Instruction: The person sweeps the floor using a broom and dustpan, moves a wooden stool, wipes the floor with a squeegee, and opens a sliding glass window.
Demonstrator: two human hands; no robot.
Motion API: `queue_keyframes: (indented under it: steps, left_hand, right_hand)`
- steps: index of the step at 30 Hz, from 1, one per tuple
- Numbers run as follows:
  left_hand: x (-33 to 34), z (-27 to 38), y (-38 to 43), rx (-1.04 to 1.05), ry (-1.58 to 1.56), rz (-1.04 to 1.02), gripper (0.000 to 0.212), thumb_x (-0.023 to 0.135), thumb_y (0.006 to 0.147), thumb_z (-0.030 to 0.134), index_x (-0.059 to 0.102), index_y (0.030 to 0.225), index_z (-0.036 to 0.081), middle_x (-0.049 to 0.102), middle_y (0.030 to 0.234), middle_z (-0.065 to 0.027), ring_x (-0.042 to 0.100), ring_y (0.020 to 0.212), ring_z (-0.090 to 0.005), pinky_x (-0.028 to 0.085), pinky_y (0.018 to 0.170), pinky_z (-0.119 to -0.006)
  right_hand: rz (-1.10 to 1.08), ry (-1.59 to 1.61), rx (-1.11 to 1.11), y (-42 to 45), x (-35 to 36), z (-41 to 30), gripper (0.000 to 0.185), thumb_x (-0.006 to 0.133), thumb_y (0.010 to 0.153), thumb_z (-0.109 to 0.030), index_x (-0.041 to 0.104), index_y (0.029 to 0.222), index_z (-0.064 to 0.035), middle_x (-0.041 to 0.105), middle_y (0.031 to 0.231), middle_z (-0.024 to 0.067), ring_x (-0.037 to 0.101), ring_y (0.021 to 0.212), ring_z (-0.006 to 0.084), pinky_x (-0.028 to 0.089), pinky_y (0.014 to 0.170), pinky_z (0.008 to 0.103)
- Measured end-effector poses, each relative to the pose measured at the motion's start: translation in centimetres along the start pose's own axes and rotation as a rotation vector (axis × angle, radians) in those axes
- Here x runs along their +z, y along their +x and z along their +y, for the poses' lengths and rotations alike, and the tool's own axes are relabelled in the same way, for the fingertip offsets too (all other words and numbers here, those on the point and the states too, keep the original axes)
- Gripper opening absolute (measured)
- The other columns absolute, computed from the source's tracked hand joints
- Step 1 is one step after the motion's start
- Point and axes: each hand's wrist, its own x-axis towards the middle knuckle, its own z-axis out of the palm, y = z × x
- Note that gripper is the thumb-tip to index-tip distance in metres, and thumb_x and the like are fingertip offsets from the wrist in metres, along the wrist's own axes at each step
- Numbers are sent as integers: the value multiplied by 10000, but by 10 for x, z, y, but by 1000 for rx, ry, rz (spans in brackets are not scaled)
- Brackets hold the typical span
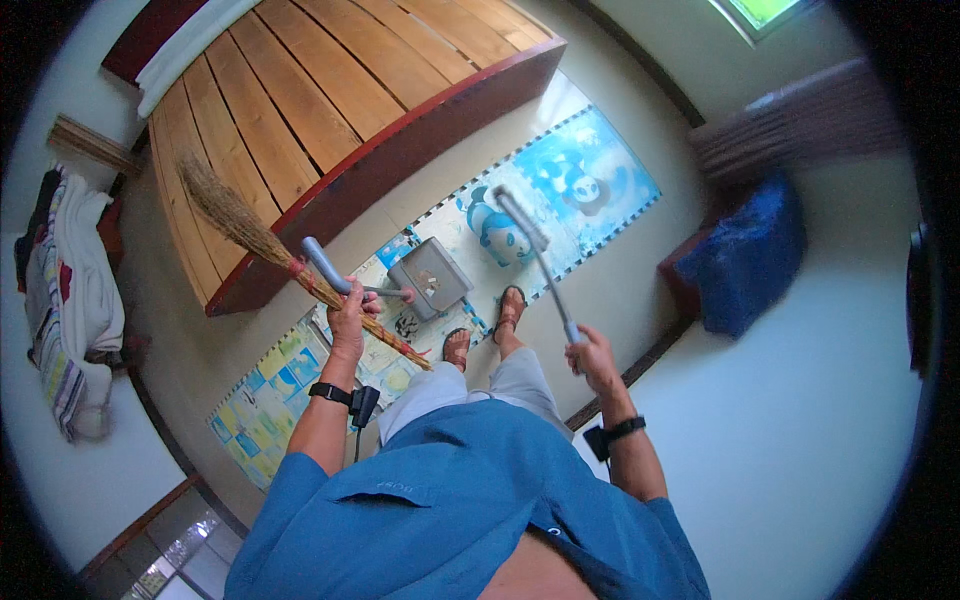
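Note:
My left hand [349,319] is closed around a straw broom [247,225] with red bindings and the grey handle [327,264] of a dustpan. The broom's bristles point to the upper left, over the bed slats. The grey dustpan [431,279] has small bits of debris in it and is over the patterned mat, in front of my feet. My right hand [591,352] grips the grey handle of a long-handled brush [523,219], its slightly blurred head above the panda pictures on the mat.
A slatted wooden bed frame [315,97] with a dark red side rail stands ahead. The foam-like mat [577,180] runs beside it, under my sandalled feet. Dark blue cloth [742,262] covers something at the right. Folded textiles [82,277] lie at the left.

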Motion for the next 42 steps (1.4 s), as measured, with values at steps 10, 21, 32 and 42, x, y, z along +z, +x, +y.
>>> queue_keyframes:
  steps: [10,21,32,42]
  left_hand:
    - [39,-4,19,-32,-81,207,288,623,894,282,516,1114,131,610,800,-65,568,542,-124,467,519,-256]
    - [45,4,36,16,-37,288,330,627,889,330,515,1138,145,615,818,-85,588,583,-149,471,518,-265]
    - [10,41,36,57,-283,530,294,630,886,344,521,1075,146,625,782,-76,596,582,-159,479,514,-273]
    - [-12,29,65,40,-340,651,266,634,887,331,525,1054,154,636,796,-79,601,612,-169,480,554,-308]
  right_hand:
    - [-101,-664,-168,114,55,-33,210,568,713,-19,562,919,21,591,620,119,605,479,210,456,377,338]
    - [-326,-351,182,45,-9,-87,610,666,703,23,477,1282,-9,575,667,82,550,498,154,416,430,299]
    - [-129,-679,-189,197,-3,-209,480,630,702,-60,575,1173,15,626,704,132,604,501,181,449,403,318]
    - [-13,-495,-136,281,88,-236,282,565,723,-18,573,995,57,575,649,87,563,485,170,406,372,286]
